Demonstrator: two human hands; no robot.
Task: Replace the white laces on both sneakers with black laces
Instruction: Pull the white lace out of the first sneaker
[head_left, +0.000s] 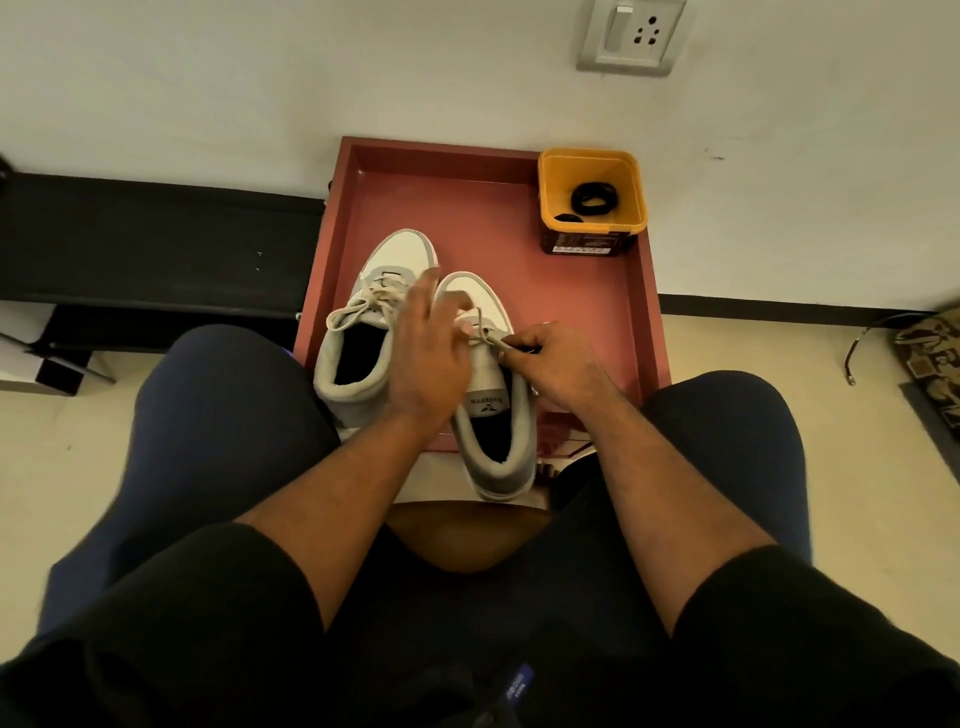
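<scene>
A red tray (498, 228) lies on the floor, with its far edge against the white wall (311, 78). High on the wall, above the far right corner of the tray, there is a grey switch and socket plate (631, 36). To the left of the tray a black bench (156, 244) runs along the wall. Well to the right of the tray, a patterned rug (932, 358) covers part of the beige floor (857, 467), and a thin black cable (862, 343) lies beside this rug. Just before the near edge of the tray, a brown wooden seat (467, 535) is visible.
</scene>
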